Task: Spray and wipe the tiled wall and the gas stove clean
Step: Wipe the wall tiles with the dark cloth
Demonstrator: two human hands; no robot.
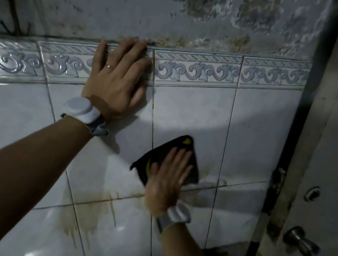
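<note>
The right hand (167, 174), blurred, lies flat with straight fingers pressing a dark cloth (174, 149) against the tiled wall (258, 138). Up and to the left, the left hand (117, 76) rests spread and flat on the patterned border tiles (196, 69), fingertips reaching their top edge. Brown drip stains (89, 213) streak the lower tiles, and a door (331, 147) with a metal knob (299, 241) stands at right.
</note>
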